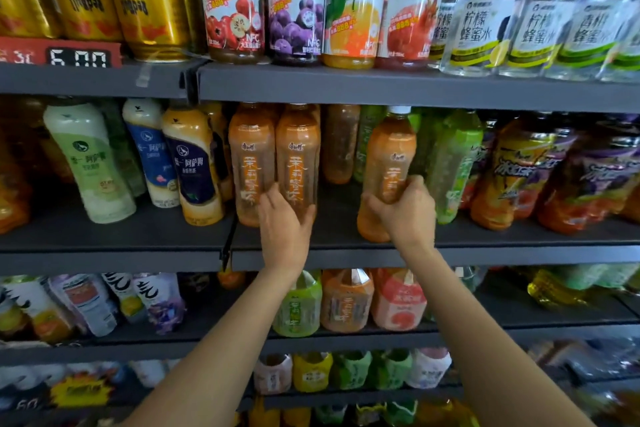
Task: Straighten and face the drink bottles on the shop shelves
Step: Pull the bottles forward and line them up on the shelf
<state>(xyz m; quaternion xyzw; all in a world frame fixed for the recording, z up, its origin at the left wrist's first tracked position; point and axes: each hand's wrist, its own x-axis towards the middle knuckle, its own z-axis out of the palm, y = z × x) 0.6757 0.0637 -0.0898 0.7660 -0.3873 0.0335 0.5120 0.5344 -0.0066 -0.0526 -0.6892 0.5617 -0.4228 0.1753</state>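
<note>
On the middle shelf (346, 255) stand orange-labelled tea bottles. My left hand (284, 222) grips the lower part of the second orange bottle (298, 156), which stands upright beside a matching bottle (251, 159), both labels facing out. My right hand (407, 211) holds a third orange tea bottle (389, 156) with a white cap, tilted a little to the right and apart from the pair. A gap of bare shelf lies between the pair and this bottle, with another brownish bottle (341, 142) set far back in it.
Milk-tea bottles (194, 163) stand left of the orange pair, green tea bottles (453, 163) and iced-tea bottles (509, 173) to the right. Gold cans (145, 0), juice bottles (298, 3) and clear honey-water bottles (481, 31) fill the shelf above. Lower shelves hold more bottles (346, 302).
</note>
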